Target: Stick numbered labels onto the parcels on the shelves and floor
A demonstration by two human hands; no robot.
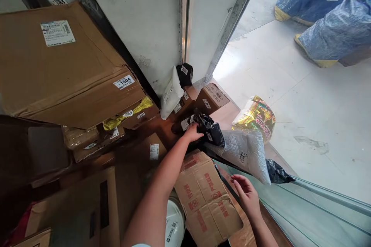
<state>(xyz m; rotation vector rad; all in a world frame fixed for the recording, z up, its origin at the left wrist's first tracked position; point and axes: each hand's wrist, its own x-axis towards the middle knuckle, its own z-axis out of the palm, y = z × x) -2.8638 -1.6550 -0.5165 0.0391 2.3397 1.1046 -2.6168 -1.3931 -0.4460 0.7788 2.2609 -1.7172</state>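
My left hand [193, 134] is at the black plastic parcel [213, 133] in the middle, its fingers closed on the parcel's near left edge; part of the grip is hidden. A dark parcel with a white label [185, 124] lies just beyond that hand. Below my left forearm, a taped cardboard box [205, 197] with red printing sits tilted. To the right of this box my right hand [246, 195] hovers, fingers loosely curled and apart, with nothing in it. A white padded mailer [243, 150] leans over the glass panel's edge near both hands.
Large cardboard boxes [63, 65] are stacked at left. Small brown boxes [211, 98] and a white pouch [171, 94] stand in the corner. A gold package [256, 117] lies beyond the glass panel [313, 204]. A round white tub [174, 222] sits below.
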